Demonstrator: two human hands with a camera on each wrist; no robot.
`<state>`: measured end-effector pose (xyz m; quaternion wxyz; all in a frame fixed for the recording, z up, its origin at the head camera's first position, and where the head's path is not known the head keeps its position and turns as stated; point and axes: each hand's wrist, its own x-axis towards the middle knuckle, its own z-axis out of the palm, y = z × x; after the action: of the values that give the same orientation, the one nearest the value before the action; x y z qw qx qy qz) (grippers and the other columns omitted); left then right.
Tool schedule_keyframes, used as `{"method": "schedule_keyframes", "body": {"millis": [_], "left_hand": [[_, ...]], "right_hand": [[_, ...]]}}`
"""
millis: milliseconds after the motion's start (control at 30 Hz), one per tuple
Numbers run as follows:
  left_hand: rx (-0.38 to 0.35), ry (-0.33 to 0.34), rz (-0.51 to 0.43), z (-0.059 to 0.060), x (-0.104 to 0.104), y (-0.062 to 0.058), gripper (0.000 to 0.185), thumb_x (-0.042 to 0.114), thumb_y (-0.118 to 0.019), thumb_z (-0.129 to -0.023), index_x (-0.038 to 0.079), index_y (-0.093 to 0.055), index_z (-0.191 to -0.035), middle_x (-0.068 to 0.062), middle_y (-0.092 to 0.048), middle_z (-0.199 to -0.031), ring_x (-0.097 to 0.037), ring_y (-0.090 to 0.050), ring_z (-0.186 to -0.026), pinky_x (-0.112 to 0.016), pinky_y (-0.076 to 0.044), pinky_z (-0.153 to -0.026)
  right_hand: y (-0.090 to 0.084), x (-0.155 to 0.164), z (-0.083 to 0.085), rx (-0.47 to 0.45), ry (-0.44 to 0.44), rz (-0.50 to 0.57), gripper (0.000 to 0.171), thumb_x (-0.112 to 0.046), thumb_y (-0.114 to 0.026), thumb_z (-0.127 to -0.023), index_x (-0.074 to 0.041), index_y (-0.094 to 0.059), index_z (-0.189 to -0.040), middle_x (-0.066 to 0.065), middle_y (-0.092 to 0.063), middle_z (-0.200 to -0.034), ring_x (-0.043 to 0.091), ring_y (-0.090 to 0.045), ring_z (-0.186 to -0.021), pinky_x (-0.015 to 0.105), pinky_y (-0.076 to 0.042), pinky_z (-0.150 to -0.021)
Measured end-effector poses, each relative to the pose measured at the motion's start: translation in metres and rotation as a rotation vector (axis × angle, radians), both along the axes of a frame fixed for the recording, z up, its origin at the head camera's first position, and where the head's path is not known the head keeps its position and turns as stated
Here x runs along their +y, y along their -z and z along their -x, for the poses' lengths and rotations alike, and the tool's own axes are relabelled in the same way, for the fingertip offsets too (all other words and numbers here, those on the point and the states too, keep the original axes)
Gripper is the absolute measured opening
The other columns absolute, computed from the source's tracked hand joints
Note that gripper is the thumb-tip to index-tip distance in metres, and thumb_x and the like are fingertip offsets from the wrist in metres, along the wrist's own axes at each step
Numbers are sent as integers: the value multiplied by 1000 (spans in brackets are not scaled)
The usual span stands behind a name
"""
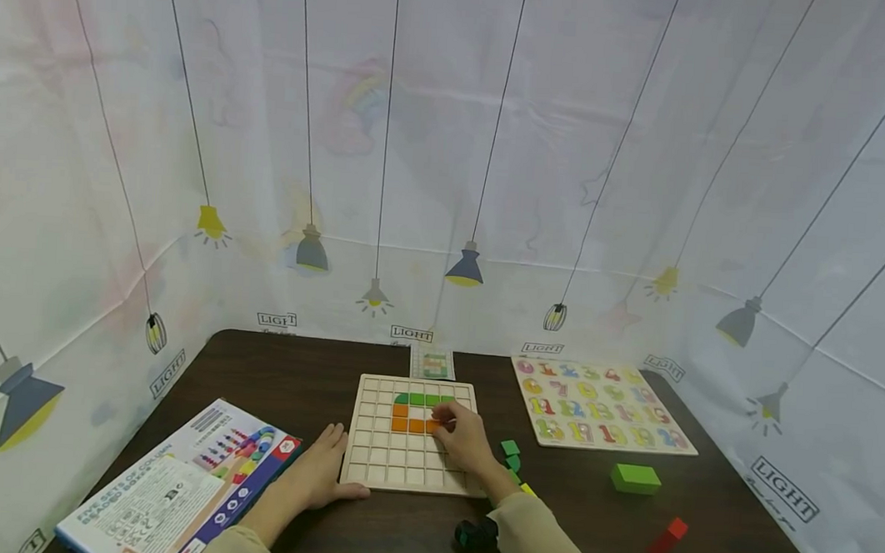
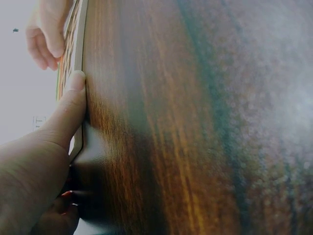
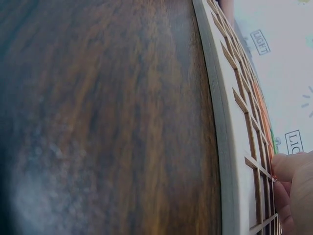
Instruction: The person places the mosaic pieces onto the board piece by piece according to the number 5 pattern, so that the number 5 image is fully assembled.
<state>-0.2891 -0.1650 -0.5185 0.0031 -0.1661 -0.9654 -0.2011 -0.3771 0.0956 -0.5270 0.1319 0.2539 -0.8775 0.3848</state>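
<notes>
A wooden grid board [image 1: 375,472] lies on the dark table. My right hand [image 1: 466,438] is over its right half, thumb and forefinger pinching an orange block [image 1: 432,426] at the end of a row of orange blocks [image 1: 400,425]. Green blocks [image 1: 428,399] form a row above, the left one rounded at its corner. In the right wrist view, the thumb [image 3: 288,164] is at the orange piece, low over the grid. My left hand [image 1: 321,468] rests at the board's lower left corner, fingers extended along the left side, thumb [image 2: 76,83] against the front edge.
Behind the board lies a pattern card [image 1: 432,364]. Loose green blocks [image 1: 510,451] sit right of it, near a black object [image 1: 476,534]. Farther right are a number puzzle board [image 1: 608,406], a green block [image 1: 635,479] and a red block [image 1: 668,538]. A boxed set [image 1: 176,488] lies left.
</notes>
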Motion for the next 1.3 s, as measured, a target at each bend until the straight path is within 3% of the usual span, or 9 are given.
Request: {"method": "schedule_keyframes", "body": {"millis": [300,700,933,1100,1300], "left_hand": [[-15,-6,-4,-2,1,-3,101,59,-70,-75,-15,-39,-135,-33,-30,-143,-44,-24,-135,-50,-28,-106],[-7,-6,-14,-3,2,-2,100,57,-72,-74,-15,-38,-135,-34,-31,-143,-45,-24,-135,-51,-28,-106],[-25,-3,-24,-6,2,-6,99,55,-72,-75,-16,-37,-136,-34,-29,-143,-45,-23,-135,-51,-27,-107],[-31,-7,-22,-6,2,-7,99,54,-72,-76,-15,-37,-136,-34,-29,-143,-45,-23,-135,-51,-27,-107],[-38,-11,-21,-6,2,-7,100,55,-72,-75,-15,-37,-136,-34,-29,-143,-45,-22,-136,-51,-26,-107]], "right_hand": [[-4,19,-1,10,12,46,21,3,-66,-84,0,-63,-104,11,-65,-97,24,-63,-88,35,-53,-75],[-12,77,-11,18,108,20,25,3,-71,-81,-1,-65,-104,7,-66,-93,17,-61,-81,34,-52,-70],[-18,96,-27,-33,110,22,24,1,-70,-82,-3,-65,-105,7,-66,-98,20,-62,-85,35,-52,-73],[-17,106,-41,-18,93,23,25,2,-72,-81,-1,-64,-105,10,-66,-97,25,-63,-87,41,-52,-75],[-15,119,-59,-45,161,-9,26,0,-75,-78,-7,-66,-101,3,-66,-93,19,-64,-85,35,-53,-74]]}}
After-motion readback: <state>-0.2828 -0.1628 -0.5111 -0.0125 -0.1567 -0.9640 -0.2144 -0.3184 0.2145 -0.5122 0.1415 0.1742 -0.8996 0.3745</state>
